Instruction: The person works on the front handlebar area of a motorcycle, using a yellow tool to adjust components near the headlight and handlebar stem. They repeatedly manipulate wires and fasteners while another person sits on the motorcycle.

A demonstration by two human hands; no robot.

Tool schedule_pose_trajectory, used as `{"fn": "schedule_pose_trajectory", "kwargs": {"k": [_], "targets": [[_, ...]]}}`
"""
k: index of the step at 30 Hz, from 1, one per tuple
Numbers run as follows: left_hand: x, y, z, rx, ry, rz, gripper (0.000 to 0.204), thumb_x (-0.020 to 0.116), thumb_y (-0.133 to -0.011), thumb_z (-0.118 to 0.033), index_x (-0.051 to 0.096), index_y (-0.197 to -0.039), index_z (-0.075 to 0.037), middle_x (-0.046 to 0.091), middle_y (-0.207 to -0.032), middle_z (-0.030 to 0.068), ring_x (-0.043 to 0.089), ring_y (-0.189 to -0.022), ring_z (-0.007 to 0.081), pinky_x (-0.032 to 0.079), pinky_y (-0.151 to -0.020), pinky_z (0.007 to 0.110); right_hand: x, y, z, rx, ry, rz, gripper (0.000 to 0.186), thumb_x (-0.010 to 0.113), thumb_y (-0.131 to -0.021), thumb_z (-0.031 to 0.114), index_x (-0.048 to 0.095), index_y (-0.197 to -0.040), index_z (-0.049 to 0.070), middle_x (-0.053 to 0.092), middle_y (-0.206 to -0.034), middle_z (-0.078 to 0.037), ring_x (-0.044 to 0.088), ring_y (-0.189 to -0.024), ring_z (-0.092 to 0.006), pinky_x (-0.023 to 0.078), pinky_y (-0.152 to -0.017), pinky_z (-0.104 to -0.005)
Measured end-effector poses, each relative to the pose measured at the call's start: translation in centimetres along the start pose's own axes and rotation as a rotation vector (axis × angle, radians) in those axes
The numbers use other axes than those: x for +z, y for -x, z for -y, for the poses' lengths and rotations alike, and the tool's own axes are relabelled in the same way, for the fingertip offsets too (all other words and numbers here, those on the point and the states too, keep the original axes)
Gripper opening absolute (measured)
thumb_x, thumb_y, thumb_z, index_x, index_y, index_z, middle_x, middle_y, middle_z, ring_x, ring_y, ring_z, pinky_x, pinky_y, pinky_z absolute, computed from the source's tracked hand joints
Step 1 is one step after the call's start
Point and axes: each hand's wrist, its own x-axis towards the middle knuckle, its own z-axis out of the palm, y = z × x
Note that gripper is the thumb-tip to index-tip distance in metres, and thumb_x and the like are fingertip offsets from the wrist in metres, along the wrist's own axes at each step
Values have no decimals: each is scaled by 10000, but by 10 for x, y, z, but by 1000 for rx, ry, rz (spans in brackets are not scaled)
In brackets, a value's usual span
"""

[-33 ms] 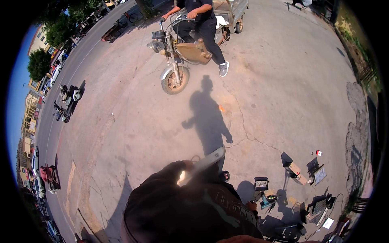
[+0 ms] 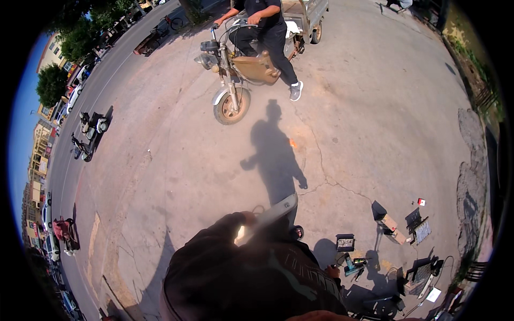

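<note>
Close to my chest, my left hand (image 2: 248, 218) is closed around the edge of a long flat grey bar (image 2: 276, 209). The bar slants up to the right and has a rounded end with a small dark spot near its tip. Bright glare covers its lower part, and the dark sleeve hides part of my fingers. My right hand (image 2: 333, 272) hangs low beside my body, partly behind the dark top; whether its fingers hold anything is hidden. Nearest to it on the ground lies a teal power drill (image 2: 350, 265).
Ahead, a person in dark clothes (image 2: 267, 24) sits on a cargo tricycle (image 2: 231, 104). At right lie an open tray of small parts (image 2: 345, 242), cardboard boxes (image 2: 391, 229), a case (image 2: 422, 231) and cables. Parked scooters (image 2: 91, 134) stand at left by the road.
</note>
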Motion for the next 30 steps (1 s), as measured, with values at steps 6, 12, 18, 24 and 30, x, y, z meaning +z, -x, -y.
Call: {"fn": "schedule_pose_trajectory", "kwargs": {"k": [6,12,18,24,30], "targets": [[22,-3,22,-9,-66,17,348,485,-927,-346,701,-901,-74,689,-935,225,670,-905,403,518,-803,511,5,1,4,0,-27,17,177,577,-890,188,596,-877,13,648,-628,-159,609,-447,-233,457,-371,-340],[-4,6,6,-19,6,-15,457,484,-934,-438,706,-957,-40,692,-979,229,662,-931,404,509,-844,499,11,-8,-17,-8,-182,-59,177,573,-892,194,597,-876,20,646,-631,-149,619,-456,-237,463,-380,-337],[-109,32,85,-289,612,-154,539,572,-897,-483,687,-1077,12,716,-917,175,724,-775,265,594,-644,370,-7,7,-8,71,-26,56,171,567,-914,211,602,-930,44,662,-669,-142,639,-480,-241,475,-383,-338],[-344,102,78,-212,831,-711,552,578,-953,-490,662,-1088,39,680,-943,126,631,-802,216,517,-679,378,-17,7,-7,164,-208,-11,176,722,-761,229,671,-880,109,707,-828,-87,686,-808,-301,537,-684,-412],[-396,112,91,-287,653,-749,534,577,-948,-488,653,-1068,27,651,-864,89,557,-695,166,458,-561,337,-23,10,-16,32,-51,-69,188,617,-914,254,613,-914,66,654,-756,-105,657,-618,-261,473,-485,-383]]}}
